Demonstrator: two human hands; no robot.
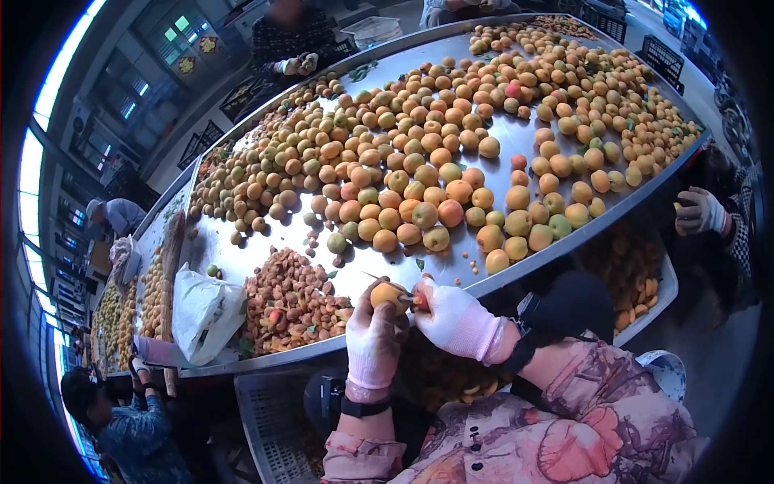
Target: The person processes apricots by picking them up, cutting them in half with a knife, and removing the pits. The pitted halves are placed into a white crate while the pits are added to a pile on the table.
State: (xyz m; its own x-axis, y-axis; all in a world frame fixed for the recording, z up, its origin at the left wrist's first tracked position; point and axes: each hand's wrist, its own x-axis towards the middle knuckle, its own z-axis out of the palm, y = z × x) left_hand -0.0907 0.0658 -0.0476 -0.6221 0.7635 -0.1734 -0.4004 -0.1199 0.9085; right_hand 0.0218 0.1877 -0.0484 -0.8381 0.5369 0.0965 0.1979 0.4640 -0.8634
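My left hand (pixel 372 343), in a white glove with bare-looking fingertips, holds a yellow-orange apricot (pixel 389 297) just over the table's near edge. In my gloved right hand (pixel 453 319) is a small knife with a red handle (pixel 420 302); its blade meets the apricot's right side. How deep the blade sits is hidden. Left of my hands, on the metal table (pixel 363 277), lies a heap of brown apricot pits (pixel 289 302). Many whole apricots (pixel 427 214) spread across the table beyond. Below my hands, partly covered by my arms, are cut apricot pieces (pixel 468 387).
A white plastic bag (pixel 205 315) lies left of the pits. A white plastic crate (pixel 278 431) stands below at left, and another crate (pixel 665 286) with apricot halves is at right. Other people work around the table, one gloved hand (pixel 700 211) at right.
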